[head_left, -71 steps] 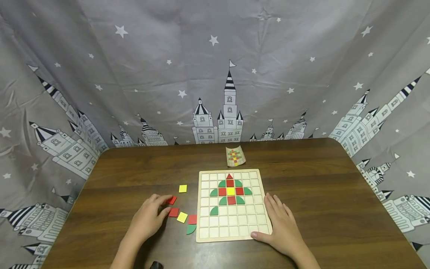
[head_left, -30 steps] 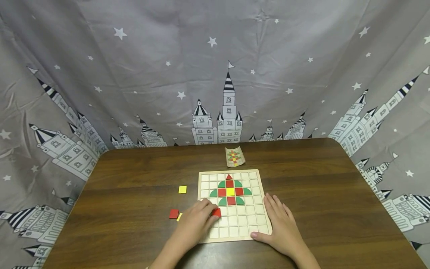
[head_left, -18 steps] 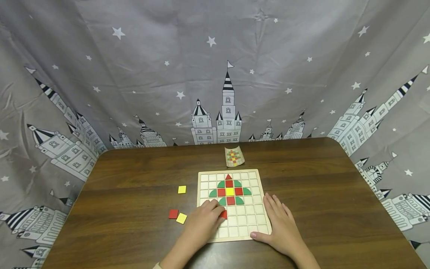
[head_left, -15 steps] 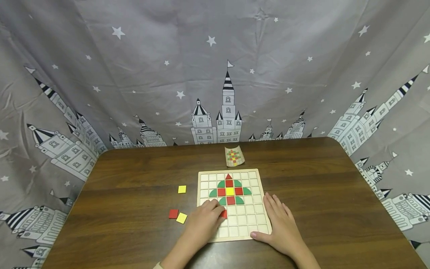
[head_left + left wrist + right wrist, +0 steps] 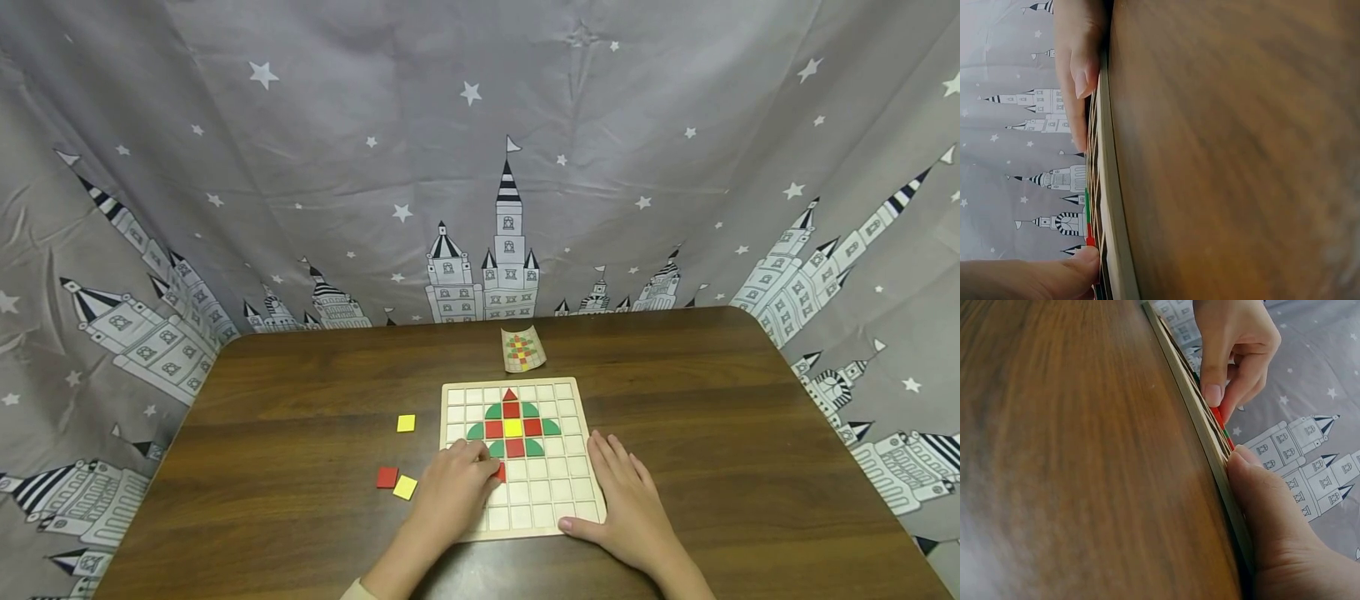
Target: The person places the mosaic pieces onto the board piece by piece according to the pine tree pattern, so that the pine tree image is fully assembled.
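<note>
In the head view my left hand (image 5: 452, 493) pinches a red square tile (image 5: 500, 473) on the gridded wooden board (image 5: 552, 517), just below the tile pattern. The right wrist view shows the thumb and fingers of that left hand (image 5: 1238, 353) at the red tile (image 5: 1217, 415). My right hand (image 5: 633, 510) rests along the board's right edge, fingers extended and thumb on the lower corner. Red squares, a yellow square (image 5: 513, 427), green quarter-circles (image 5: 551, 427) and a red triangle (image 5: 510, 395) form the pattern. My left hand covers part of the board's left side.
Left of the board lie a yellow square tile (image 5: 406, 423), a red square tile (image 5: 387, 477) and another yellow tile (image 5: 405, 487). A small pattern card (image 5: 523, 350) lies behind the board. A grey castle-print curtain (image 5: 337, 167) hangs behind the brown table (image 5: 712, 400).
My left hand has moved from the loose tiles onto the board with a red tile, then slightly right and up to the cell below the pattern. The right hand has stayed in place.
</note>
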Tool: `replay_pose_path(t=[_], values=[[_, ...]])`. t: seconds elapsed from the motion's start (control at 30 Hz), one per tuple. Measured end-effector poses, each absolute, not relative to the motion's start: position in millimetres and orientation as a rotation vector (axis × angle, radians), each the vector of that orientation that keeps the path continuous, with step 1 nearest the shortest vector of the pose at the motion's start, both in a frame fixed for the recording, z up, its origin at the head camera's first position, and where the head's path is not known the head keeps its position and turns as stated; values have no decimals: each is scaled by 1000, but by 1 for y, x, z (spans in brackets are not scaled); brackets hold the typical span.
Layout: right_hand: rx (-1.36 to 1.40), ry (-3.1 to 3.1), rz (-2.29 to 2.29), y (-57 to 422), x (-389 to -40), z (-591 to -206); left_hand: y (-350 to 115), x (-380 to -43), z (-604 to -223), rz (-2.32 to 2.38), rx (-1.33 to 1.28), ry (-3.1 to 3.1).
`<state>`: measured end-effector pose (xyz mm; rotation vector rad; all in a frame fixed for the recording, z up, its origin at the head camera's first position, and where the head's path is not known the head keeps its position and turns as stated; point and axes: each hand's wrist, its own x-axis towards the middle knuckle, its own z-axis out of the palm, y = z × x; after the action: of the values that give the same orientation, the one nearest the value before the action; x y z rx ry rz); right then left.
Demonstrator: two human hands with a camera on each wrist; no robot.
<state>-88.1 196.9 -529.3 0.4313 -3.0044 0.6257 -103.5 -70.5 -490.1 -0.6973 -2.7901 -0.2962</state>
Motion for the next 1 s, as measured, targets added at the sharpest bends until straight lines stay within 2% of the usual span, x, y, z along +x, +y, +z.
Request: replay_pose_path(t=[0.5,1.0], values=[[430,-2999,629,198,-88,-532,-73,-108,-489,-538,-589,-2846],[427,-3006,618,198,-89,-532,-77,-108,-489,-565,-575,-2872]])
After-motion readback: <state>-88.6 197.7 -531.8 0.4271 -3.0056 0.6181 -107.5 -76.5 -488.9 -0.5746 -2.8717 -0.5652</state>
